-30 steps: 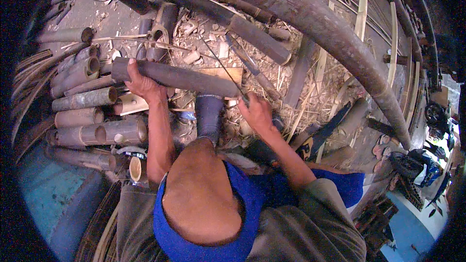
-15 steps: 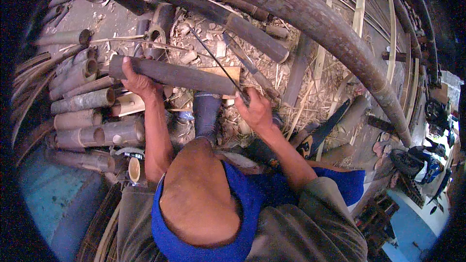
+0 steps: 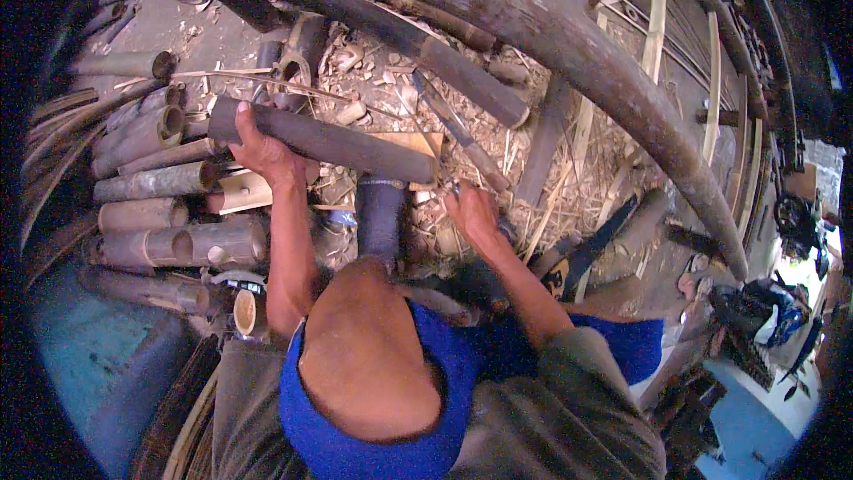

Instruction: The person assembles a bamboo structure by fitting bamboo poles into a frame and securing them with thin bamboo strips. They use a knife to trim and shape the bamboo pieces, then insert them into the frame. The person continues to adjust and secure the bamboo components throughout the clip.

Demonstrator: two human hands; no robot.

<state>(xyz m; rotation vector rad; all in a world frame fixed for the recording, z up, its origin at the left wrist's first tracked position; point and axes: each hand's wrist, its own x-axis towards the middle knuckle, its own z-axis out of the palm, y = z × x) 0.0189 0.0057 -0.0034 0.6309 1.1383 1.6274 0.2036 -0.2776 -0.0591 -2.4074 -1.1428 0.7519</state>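
- Upper left-centre: dark bamboo section [image 3: 346, 144], left hand [image 3: 267, 157] clasped round its left end.
- Centre: right hand [image 3: 475, 216] curled round a dark tool handle [image 3: 456, 187].
- Advised: firm bracing, left thumb clear of the tool.

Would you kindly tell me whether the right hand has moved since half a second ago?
Yes, slightly: judged against the knife lying just beyond it, the right hand has shifted a little to the right.

Right grip [image 3: 474, 214] slightly farther from bamboo tube [image 3: 333, 141]
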